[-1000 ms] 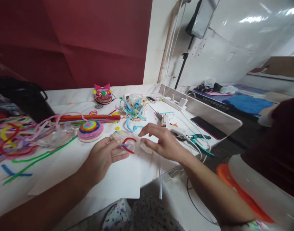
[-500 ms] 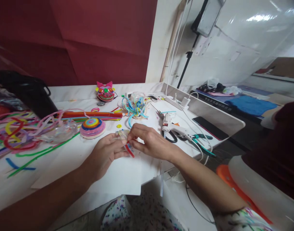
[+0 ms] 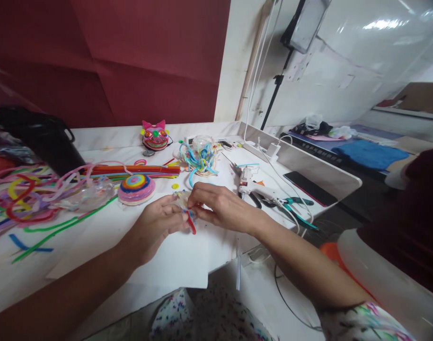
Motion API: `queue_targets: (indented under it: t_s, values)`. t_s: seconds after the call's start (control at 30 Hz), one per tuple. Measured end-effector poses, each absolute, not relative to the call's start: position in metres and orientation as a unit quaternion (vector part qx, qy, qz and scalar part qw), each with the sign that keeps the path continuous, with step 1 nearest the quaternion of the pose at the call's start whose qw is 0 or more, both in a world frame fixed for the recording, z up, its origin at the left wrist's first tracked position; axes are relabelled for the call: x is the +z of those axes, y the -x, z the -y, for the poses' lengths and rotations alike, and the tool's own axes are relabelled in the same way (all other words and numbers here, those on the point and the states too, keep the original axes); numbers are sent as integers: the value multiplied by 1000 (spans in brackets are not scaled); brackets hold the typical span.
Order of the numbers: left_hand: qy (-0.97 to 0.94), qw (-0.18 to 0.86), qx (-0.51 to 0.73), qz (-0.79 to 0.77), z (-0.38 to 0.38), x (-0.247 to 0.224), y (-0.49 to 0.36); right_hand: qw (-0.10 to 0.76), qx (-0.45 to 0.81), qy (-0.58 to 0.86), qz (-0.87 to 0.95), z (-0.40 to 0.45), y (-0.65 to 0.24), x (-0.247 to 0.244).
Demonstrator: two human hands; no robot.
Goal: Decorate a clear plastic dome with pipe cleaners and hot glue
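The short strip [image 3: 191,223] is coloured bright red, and the clear piece [image 3: 181,201] is tinged with yellow and blue. The dome [image 3: 136,188] is ringed in concentric bands of light blue, yellow, orange, dark blue and pink. The mask [image 3: 155,136] is dominated by pink, its nose picked out in green. The sleeve [image 3: 363,323] is patterned with multicoloured marks on white; the backdrop [image 3: 131,61] is coloured dark red.

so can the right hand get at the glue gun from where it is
Probably yes: the glue gun lies close beyond the right hand, with nothing visibly standing between them, though that hand's fingers seem busy at the red strip.
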State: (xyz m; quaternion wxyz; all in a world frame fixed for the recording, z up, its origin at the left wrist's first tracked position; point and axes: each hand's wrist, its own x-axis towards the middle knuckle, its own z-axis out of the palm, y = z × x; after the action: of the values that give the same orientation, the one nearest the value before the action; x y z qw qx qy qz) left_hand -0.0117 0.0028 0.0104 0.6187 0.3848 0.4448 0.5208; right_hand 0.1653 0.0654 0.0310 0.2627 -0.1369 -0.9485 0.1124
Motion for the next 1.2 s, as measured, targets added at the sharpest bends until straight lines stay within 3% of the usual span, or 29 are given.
queue_targets:
  t_s: [0.6, 0.8, 1.2]
  values:
    - [-399, 604, 504, -471, -3, 8, 16, 151, 37, 139, 978, -62, -158, 53]
    - [-399, 586, 506, -492, -3, 7, 15, 105, 118, 177, 971, -69, -149, 67]
    - [-431, 595, 486, -474, -1, 6, 17, 118, 314, 272, 902, -82, -141, 75]
